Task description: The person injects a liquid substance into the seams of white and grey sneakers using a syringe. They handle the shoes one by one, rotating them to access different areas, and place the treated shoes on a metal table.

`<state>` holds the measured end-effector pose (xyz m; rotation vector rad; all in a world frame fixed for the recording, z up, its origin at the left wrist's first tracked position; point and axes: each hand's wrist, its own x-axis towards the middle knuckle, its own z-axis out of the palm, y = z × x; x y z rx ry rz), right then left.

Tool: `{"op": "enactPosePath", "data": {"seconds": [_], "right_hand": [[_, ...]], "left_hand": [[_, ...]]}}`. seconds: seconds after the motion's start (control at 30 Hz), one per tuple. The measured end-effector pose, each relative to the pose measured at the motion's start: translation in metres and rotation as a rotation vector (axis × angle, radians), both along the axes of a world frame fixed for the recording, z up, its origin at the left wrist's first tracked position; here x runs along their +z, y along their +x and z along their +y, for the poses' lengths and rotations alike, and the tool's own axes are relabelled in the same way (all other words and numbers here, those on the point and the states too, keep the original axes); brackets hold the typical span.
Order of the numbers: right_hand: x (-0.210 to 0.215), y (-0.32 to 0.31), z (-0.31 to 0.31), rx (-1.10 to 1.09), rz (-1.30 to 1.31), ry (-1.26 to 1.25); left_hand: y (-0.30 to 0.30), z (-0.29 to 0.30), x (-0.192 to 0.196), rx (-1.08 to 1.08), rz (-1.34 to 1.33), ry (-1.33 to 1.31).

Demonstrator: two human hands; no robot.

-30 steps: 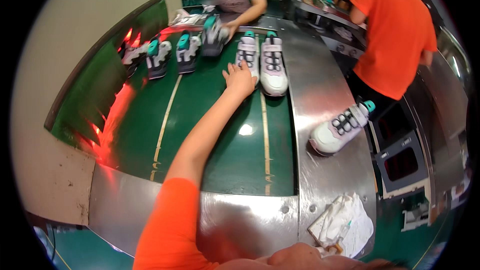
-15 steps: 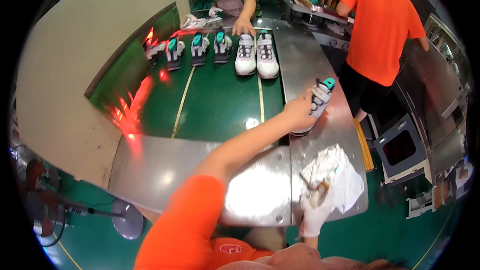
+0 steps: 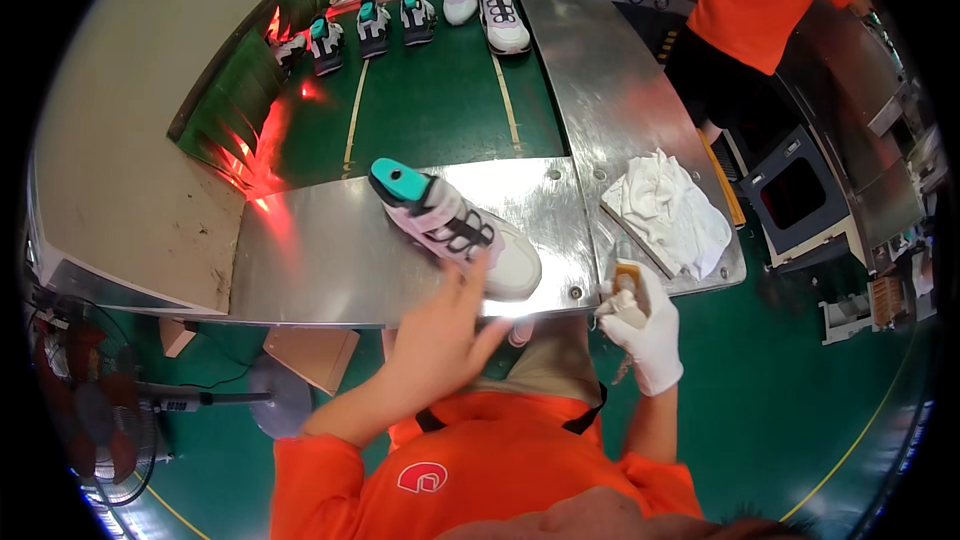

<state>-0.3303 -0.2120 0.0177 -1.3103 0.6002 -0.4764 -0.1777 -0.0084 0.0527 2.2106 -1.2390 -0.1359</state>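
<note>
A white and lilac sneaker (image 3: 462, 230) with a teal shoe last in its collar lies on the near steel tabletop (image 3: 310, 275), toe toward the lower right. My bare left hand (image 3: 440, 330) is at the sneaker's near side, fingers spread; its fingertips reach the side near the toe, and firm contact cannot be made out. My right hand (image 3: 648, 335), in a white glove, is closed around a small amber-brown piece (image 3: 627, 275) and something beige and crumpled. That hand is just off the table's front edge, below a white cloth (image 3: 665, 210). A thin grey bar (image 3: 637, 238) rests along the cloth.
On the green conveyor belt (image 3: 430, 100) stand several dark-soled sneakers (image 3: 372, 28) and a white sneaker (image 3: 503, 20); a blurred person partly covers another. Red light glows by the beige machine housing (image 3: 130, 140). A person in orange (image 3: 765, 10) stands right; a fan (image 3: 110, 420) stands left.
My left hand has brought the sneaker from the right-hand steel top to the near tabletop, and its grip has loosened. My right hand has drawn back from the cloth. The view has tilted down.
</note>
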Motion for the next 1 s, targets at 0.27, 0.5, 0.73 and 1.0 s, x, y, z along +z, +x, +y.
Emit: {"op": "enactPosePath", "data": {"seconds": [0.27, 0.5, 0.73, 1.0], "right_hand": [[-0.002, -0.001, -0.046, -0.028, 0.294, -0.302], [0.032, -0.01, -0.041, 0.041, 0.132, -0.12], [0.045, 0.008, -0.048, 0.305, 0.367, -0.204], [0.024, 0.065, -0.01, 0.554, -0.284, 0.3]], "left_hand": [[0.105, -0.018, 0.042, -0.158, -0.462, -0.028], [0.089, 0.067, 0.003, -0.268, -0.424, -0.148], [0.059, 0.093, -0.015, -0.187, -0.518, -0.19], [0.065, 0.085, -0.008, -0.181, -0.467, -0.197]]}}
